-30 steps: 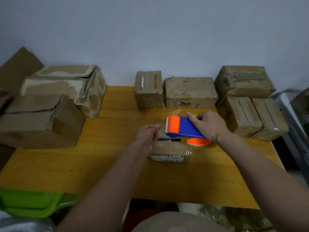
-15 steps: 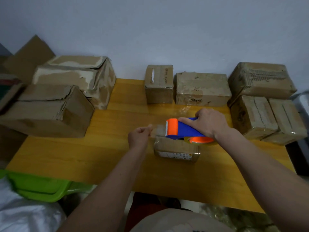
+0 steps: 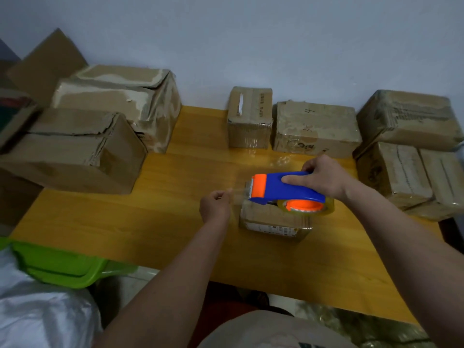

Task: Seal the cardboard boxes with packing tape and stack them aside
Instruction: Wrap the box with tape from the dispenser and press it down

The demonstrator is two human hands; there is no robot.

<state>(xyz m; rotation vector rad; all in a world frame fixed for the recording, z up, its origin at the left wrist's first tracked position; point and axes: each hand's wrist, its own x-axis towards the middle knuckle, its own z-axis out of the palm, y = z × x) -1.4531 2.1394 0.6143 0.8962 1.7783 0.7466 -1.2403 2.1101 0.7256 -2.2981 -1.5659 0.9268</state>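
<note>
Seen from a head camera looking down over a yellow wooden table (image 3: 160, 222) set against a pale wall (image 3: 251, 41).

At 9 o'clock, two large worn cardboard boxes: the nearer large box (image 3: 75, 151) with a torn top seam, the farther large box (image 3: 120, 96) touching it behind, toward 10 o'clock. At 7 o'clock, off the table's near edge, a green plastic bin (image 3: 62, 267) beside white plastic sheeting (image 3: 42, 315).

Just left of centre, the left hand (image 3: 215, 205), fingers curled, pinching the free end of clear packing tape (image 3: 238, 193) drawn from the dispenser's mouth. Just right of that hand, at centre, a small cardboard box (image 3: 273, 222) flat on the table, printed label on its near side.

Directly over that box, the blue and orange tape dispenser (image 3: 283, 188), orange cutter end toward 9 o'clock, clear roll on an orange hub toward 3 o'clock. Gripped from above by the right hand (image 3: 324, 175), fingers wrapped around the blue body.

At 12 o'clock along the wall, a small upright box (image 3: 249, 116) and, just beside it on the right, a wider box (image 3: 316, 129) marked with a handwritten 4. At 2 to 3 o'clock, stacked taped boxes (image 3: 406, 156), one lying across two lower ones.
</note>
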